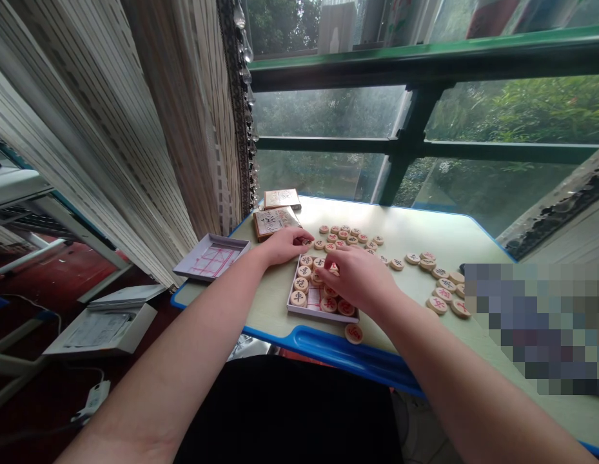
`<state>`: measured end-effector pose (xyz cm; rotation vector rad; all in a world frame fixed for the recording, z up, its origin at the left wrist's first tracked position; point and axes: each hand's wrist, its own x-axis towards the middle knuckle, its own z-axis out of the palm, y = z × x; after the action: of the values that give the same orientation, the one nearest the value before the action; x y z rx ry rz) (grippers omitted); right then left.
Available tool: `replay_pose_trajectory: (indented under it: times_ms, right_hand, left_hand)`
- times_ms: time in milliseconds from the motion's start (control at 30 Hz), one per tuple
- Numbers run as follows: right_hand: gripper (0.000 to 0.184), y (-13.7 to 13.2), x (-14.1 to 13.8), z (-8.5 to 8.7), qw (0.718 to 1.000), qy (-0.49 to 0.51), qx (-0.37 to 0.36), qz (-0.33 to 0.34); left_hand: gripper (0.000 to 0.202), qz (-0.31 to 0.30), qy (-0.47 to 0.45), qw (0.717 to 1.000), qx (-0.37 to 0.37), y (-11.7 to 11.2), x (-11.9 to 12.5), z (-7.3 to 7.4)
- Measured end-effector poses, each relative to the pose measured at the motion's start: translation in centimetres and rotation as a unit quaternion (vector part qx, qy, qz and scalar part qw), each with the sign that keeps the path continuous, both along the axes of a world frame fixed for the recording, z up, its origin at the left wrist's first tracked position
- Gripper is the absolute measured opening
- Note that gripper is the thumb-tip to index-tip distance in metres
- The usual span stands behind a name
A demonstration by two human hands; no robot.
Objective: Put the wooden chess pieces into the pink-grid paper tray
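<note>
A shallow box (323,315) lies in front of me with round wooden Chinese chess pieces in it, black-lettered along the left and red-lettered to the right. My right hand (362,274) reaches over the box, thumb and fingers closed around a Chinese chess piece (334,266) that they partly hide. Just beyond the box's far left corner, my left hand (288,244) has its curled fingertips on another Chinese chess piece (306,243). A single red-lettered piece (354,333) lies outside the box by the table's near edge.
Loose pieces spread behind the box (352,240) and to the right (439,301). An open box lid (181,265) and two small printed boxes (273,222) are on the table's (425,222) left side. A blurred patch (536,328) covers the right. A windowed wall stands behind.
</note>
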<state>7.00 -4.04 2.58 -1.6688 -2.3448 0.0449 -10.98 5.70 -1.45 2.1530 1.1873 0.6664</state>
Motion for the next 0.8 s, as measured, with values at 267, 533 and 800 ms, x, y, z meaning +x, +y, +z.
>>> replay_pose_trajectory:
  times_ms: [267,533,800]
  right_hand:
    - [0.039,-0.8,0.1,0.7,0.998,0.005,0.000,0.064]
    - [0.043,-0.6,0.1,0.3,0.995,-0.015,-0.007,0.096]
    - [0.042,0.5,2.6,1.0,0.998,0.047,0.029,0.012]
  left_hand:
    - [0.031,0.004,-0.003,1.000,0.020,0.3,0.0,-0.4]
    - [0.032,0.024,0.001,1.000,0.019,0.1,0.3,-0.3]
    - [0.042,0.043,0.018,0.996,0.082,0.0,0.9,-0.5]
